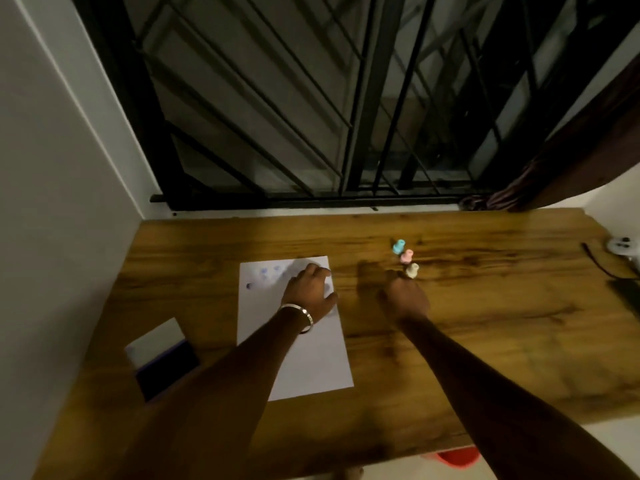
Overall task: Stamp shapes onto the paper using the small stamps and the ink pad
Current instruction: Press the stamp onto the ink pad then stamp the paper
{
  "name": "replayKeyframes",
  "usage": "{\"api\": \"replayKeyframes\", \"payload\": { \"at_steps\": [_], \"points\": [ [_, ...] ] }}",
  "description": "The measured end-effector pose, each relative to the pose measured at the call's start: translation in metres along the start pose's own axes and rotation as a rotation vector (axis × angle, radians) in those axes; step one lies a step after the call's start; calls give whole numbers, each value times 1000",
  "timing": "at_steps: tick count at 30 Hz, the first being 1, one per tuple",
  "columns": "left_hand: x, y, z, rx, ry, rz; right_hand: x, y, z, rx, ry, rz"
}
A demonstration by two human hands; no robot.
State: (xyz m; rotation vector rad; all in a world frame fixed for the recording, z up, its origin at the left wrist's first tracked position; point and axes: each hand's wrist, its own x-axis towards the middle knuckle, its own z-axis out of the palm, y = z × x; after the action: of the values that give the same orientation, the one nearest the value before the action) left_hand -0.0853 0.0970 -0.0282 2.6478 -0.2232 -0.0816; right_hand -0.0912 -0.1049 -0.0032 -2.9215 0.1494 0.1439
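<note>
A white sheet of paper (304, 355) lies on the wooden table (485, 341) with several faint blue stamped marks near its top. My left hand (310, 292) rests flat on the paper's upper right part, fingers spread, a metal bangle on the wrist. My right hand (405, 296) reaches to the right of the paper, its fingertips at a cream stamp (412, 270). Just beyond stand a pink stamp (406, 256) and a blue stamp (398, 246). The open ink pad (166, 367), dark with a pale lid, sits left of the paper.
A barred dark window runs along the table's far edge. A white wall closes the left side. A dark curtain (571, 161) hangs at the back right. A white device (623, 245) and a black cable (599, 265) lie at the table's right edge.
</note>
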Motion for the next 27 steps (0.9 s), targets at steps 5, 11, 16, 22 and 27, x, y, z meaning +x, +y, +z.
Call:
{"api": "replayKeyframes", "payload": {
  "at_steps": [5,11,16,22,27],
  "points": [
    [38,54,24,-98,-101,-45,26,51,-7,46,75,24],
    [70,94,50,-155,-204,-78,58,87,-6,60,55,-19],
    [76,101,62,-235,-201,-152,71,92,1,45,25,-111],
    [74,94,61,-466,-151,-273,71,81,2,284,16,-138],
    [66,79,41,-381,-79,-213,68,31,1,390,-21,-237]
  ]
}}
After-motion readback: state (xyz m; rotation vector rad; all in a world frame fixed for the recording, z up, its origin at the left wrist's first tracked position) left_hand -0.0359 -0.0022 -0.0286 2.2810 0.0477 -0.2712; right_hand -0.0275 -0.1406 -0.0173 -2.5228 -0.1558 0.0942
